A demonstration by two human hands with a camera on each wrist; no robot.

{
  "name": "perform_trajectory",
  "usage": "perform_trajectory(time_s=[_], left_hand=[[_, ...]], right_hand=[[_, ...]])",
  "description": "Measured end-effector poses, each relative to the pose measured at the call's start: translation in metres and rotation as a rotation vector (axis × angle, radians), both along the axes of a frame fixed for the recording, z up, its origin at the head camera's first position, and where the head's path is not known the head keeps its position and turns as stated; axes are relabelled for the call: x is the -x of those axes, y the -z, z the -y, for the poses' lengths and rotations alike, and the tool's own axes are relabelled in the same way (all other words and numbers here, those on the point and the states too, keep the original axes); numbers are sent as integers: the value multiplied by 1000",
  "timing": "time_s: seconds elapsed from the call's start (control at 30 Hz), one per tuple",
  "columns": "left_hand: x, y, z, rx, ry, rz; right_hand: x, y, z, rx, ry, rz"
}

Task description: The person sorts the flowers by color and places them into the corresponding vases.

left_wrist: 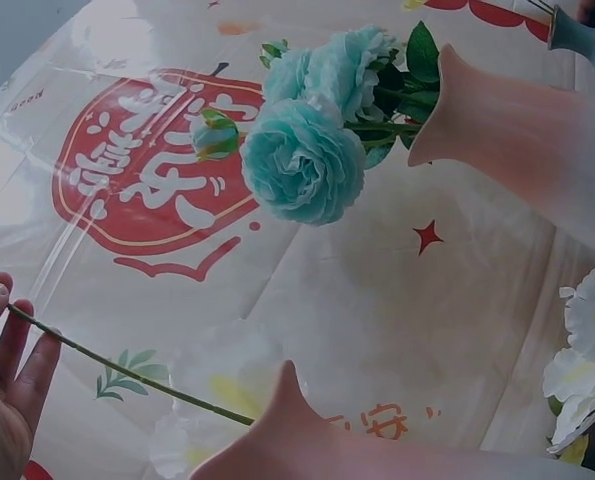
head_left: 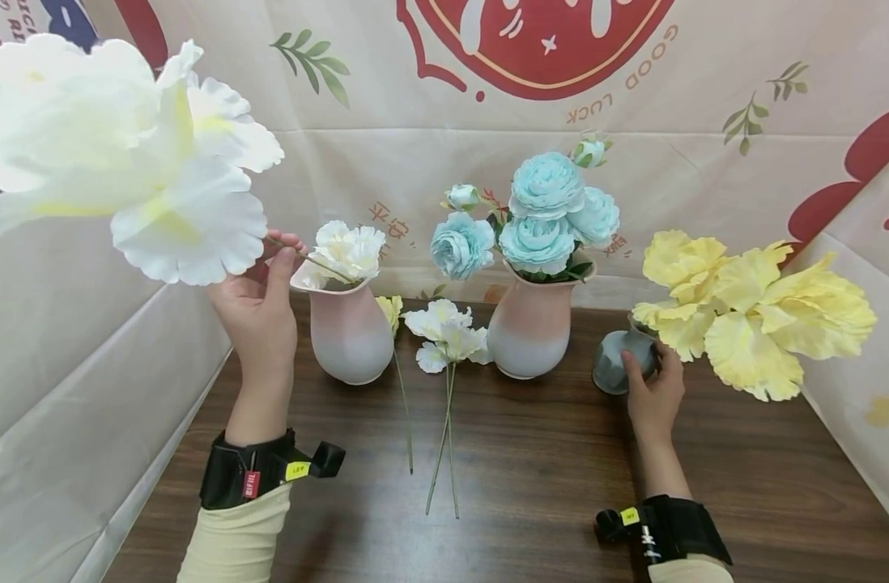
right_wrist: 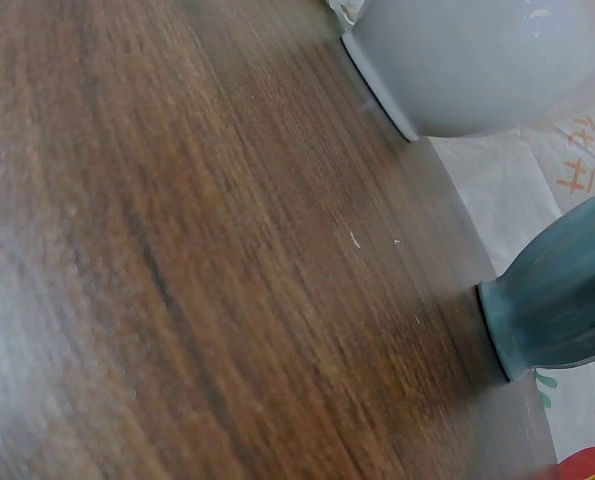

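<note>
My left hand [head_left: 258, 304] pinches the thin green stem [left_wrist: 127, 365] of a large white artificial flower [head_left: 124, 146], whose bloom rises high and close to the head camera. The stem's lower end reaches into the mouth of the left pink-and-white vase [head_left: 350, 336], where another white flower [head_left: 348, 249] sits. On the right, my right hand [head_left: 656, 397] grips a small blue-grey vase [head_left: 623, 360], thumb on its near side. Yellow flowers [head_left: 758, 308] lean out of that vase to the right. In the right wrist view the small vase [right_wrist: 557, 300] shows with its base at the tabletop.
A second pink-and-white vase [head_left: 529, 332] holds light blue flowers [head_left: 546, 186] at the back. Between the two larger vases lie white flowers [head_left: 448, 332] with crossed stems and a yellow flower [head_left: 391, 312] on the brown wooden table [head_left: 532, 486]. A printed cloth [head_left: 444, 97] hangs behind.
</note>
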State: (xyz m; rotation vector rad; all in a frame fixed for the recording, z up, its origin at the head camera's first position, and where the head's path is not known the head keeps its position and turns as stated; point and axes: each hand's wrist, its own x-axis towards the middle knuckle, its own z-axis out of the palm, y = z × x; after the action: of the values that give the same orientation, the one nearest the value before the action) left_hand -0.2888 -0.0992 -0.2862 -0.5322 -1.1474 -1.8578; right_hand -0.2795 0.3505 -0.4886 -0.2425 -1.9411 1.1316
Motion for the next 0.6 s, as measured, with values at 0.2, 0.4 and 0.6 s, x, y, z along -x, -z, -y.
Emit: perform_trajectory(time_s=[0.2,0.4,0.6], left_hand=[[9,4,0,34,-5,48],[18,9,1,90,-73,89],[23,8,1,144,-129,102]], right_hand=[[1,0,0,-12,1,-28],[-10,-21,19,-13,-15,-45],[-13,-24,21,-13,-21,-42]])
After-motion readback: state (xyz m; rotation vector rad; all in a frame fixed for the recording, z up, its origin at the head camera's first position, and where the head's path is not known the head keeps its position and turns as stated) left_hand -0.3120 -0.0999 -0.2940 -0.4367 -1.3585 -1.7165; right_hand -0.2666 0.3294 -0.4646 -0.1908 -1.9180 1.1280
